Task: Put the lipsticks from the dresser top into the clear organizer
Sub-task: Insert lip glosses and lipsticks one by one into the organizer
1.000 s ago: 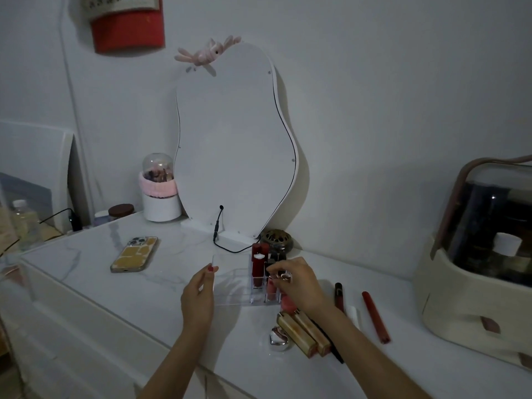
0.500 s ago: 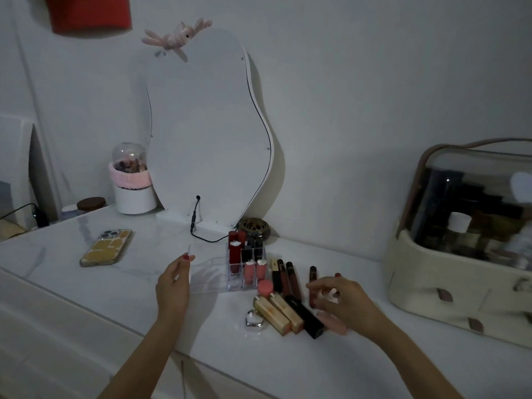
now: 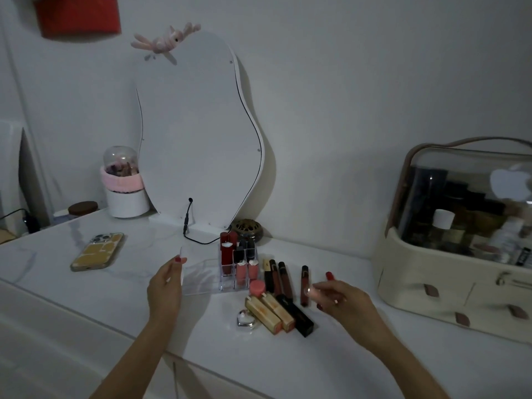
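Gold lipsticks point(image 3: 270, 313) number two; dark tubes point(image 3: 280, 279) four.

A phone in a yellow patterned case point(image 3: 98, 251) lies flat well to the left of the grip; behind it leans a wavy white-backed mirror point(image 3: 198, 139) with a black cable point(image 3: 187, 223), a round brass incense holder point(image 3: 247, 230) at its base; a cream cosmetics case with clear domed lid point(image 3: 460, 254) stands to the right
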